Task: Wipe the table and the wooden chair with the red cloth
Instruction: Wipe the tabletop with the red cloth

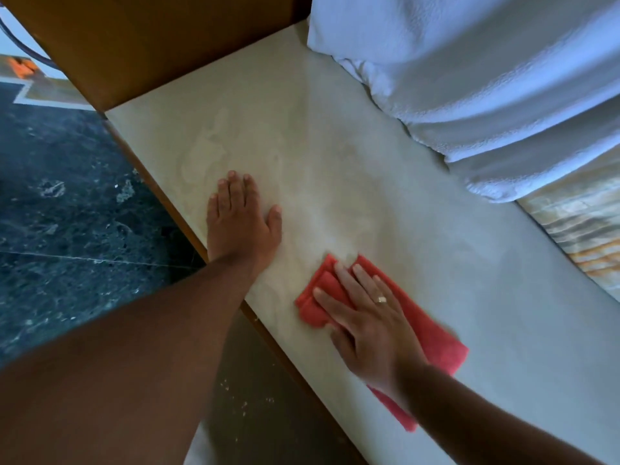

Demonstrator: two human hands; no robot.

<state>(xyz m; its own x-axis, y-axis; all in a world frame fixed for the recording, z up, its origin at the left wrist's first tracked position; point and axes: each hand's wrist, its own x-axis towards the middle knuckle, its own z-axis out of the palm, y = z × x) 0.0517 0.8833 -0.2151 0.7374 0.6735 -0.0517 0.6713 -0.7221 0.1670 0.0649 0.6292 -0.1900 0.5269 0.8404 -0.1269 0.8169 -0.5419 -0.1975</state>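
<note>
A pale cream table top (335, 135) with a wooden edge runs diagonally through the head view. The red cloth (432, 333) lies flat on it near the front edge, partly folded. My right hand (365, 317) presses down on the cloth with fingers spread, a ring on one finger. My left hand (240, 219) rests flat on the bare table top, left of the cloth, fingers apart and holding nothing. No wooden chair can be made out for certain.
A white textured blanket (486, 78) lies bunched at the table's far right side. A brown wooden panel (134, 38) stands at the table's far end. Dark green marble floor (60, 213) lies to the left, with crumbs on the floor below the table edge.
</note>
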